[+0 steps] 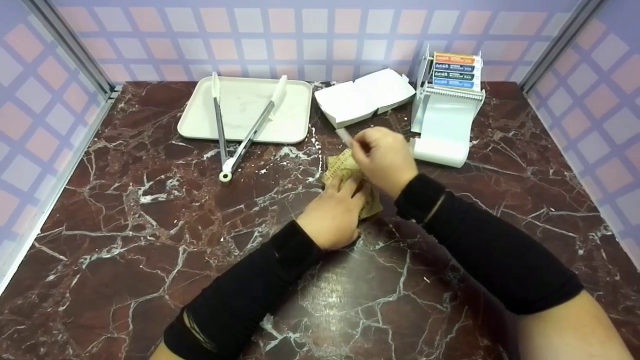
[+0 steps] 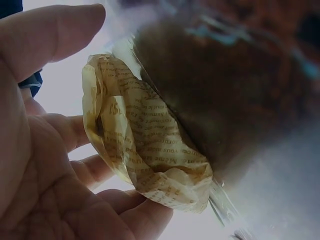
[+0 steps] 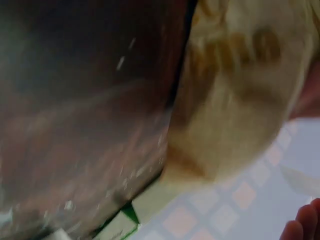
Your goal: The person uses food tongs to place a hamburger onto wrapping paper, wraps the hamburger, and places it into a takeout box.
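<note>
Brace with the left hand (image 1: 332,217), fingers loosely spread across the top of the packet (image 1: 340,162), near the middle of the desk (image 1: 100,280), in front of the box (image 1: 370,97). Steer with the right hand (image 1: 385,155), raised just beside it and pinching the strip (image 1: 344,136) between closed fingertips. Looks like sticking down a label or seal: best to flatten the creased paper, lay one end first, then smooth outward, pressing lightly with contents hidden from view.

Underneath, dark red, marble-like desk, glossy and white-veined. Then, from larger to smaller: pale tray (image 1: 300,125), shallow and smooth with rounded corners; upright dispenser (image 1: 455,70), trailing a shiny white sheet in a soft curl; white card box, folded wide in two crisp halves; slim metal tongs (image 1: 220,125) with pale tips, splayed across the tray; crinkled tan packet, thin, brown-lettered and softly rounded; narrow whitish strip, blurred.
</note>
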Demonstrator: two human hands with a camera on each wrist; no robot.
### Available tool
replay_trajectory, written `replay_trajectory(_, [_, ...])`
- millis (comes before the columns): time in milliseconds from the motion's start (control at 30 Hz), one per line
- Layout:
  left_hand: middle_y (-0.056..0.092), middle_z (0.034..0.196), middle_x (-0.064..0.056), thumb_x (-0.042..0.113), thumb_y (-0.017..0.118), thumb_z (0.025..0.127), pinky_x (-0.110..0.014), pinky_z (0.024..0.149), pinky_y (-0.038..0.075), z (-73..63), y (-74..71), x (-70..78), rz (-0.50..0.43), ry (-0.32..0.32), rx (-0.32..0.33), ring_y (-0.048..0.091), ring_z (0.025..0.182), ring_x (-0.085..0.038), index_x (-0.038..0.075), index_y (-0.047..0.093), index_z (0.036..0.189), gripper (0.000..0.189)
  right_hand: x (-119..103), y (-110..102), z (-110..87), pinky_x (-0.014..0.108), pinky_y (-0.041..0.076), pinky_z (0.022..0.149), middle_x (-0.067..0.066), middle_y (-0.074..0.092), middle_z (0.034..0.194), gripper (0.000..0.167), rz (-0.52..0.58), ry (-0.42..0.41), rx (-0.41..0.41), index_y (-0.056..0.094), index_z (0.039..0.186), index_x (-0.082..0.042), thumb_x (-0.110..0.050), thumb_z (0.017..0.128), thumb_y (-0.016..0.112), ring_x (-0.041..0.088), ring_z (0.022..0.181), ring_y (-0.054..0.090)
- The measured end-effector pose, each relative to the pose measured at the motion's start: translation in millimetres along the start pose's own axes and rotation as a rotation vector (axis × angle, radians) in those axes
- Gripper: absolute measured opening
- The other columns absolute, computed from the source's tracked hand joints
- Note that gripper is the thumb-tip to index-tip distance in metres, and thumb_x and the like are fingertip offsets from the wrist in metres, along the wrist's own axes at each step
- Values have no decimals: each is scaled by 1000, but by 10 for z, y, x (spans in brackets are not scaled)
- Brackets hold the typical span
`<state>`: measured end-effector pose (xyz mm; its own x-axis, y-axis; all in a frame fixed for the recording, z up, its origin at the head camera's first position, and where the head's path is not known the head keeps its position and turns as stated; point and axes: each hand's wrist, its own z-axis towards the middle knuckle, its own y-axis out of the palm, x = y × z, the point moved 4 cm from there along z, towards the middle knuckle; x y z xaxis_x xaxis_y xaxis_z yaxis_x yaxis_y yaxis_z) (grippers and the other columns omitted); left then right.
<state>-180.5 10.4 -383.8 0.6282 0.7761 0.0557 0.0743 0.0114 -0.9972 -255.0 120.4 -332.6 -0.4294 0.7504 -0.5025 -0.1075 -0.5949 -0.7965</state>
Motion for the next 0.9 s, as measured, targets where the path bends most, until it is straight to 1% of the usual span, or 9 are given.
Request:
replay_trajectory(133, [31,170,-19,44,76,90,-56,133,20,-6,-7,9,71,46,29,27,160,-34,6,39,161,89,-111,144,17,43,60,84,11,76,95,19,-112,-130,20,76,99,-5,-18,103,63,28,87,70])
replay_trajectory(267, [43,162,-18,42,76,89,-55,131,26,-23,-8,12,107,68,64,35,154,-34,6,50,154,79,-184,255,38,44,60,80,9,75,90,19,-198,-256,71,76,96,-5,-18,101,64,30,84,70])
replay_trajectory(333, [48,157,-17,43,76,89,-55,130,27,-31,-4,16,129,78,72,38,151,-34,5,55,149,74,-206,298,43,44,60,78,9,75,89,18,-225,-316,96,75,94,-4,-17,101,65,30,82,70])
replay_trajectory(433, [51,153,-17,43,75,89,-54,130,27,-39,-3,19,148,78,76,40,149,-34,4,57,147,72,-232,332,46,44,60,75,11,75,87,17,-248,-386,126,74,91,-3,-14,100,65,31,80,69])
replay_trajectory(500, [49,156,-18,43,74,90,-54,131,24,-33,-2,22,151,74,70,38,151,-34,3,54,150,75,-244,324,49,43,60,73,11,74,84,17,-249,-399,143,73,89,-2,-13,100,66,31,77,68])
replay_trajectory(633, [42,161,-18,41,71,91,-54,132,22,-24,3,19,139,63,61,34,153,-35,4,48,155,78,-275,284,58,43,60,71,12,73,81,14,-245,-377,180,73,89,-2,-11,98,67,31,75,67])
replay_trajectory(733, [42,161,-18,41,73,90,-54,132,22,-30,-2,19,114,55,61,33,154,-36,5,48,155,78,-295,293,44,43,60,70,12,73,81,15,-246,-380,164,73,88,-2,-10,98,68,31,74,68])
replay_trajectory(833, [46,158,-18,41,76,89,-52,131,28,-51,-5,9,72,34,56,36,154,-38,4,49,155,80,-303,349,24,43,61,70,11,73,82,16,-253,-392,120,73,87,-2,-10,98,66,30,74,68])
replay_trajectory(900, [49,156,-19,41,77,88,-52,128,34,-65,-5,2,50,20,62,40,150,-39,4,50,154,80,-309,381,16,44,61,72,11,73,82,15,-264,-389,105,73,87,-2,-10,98,66,31,75,69])
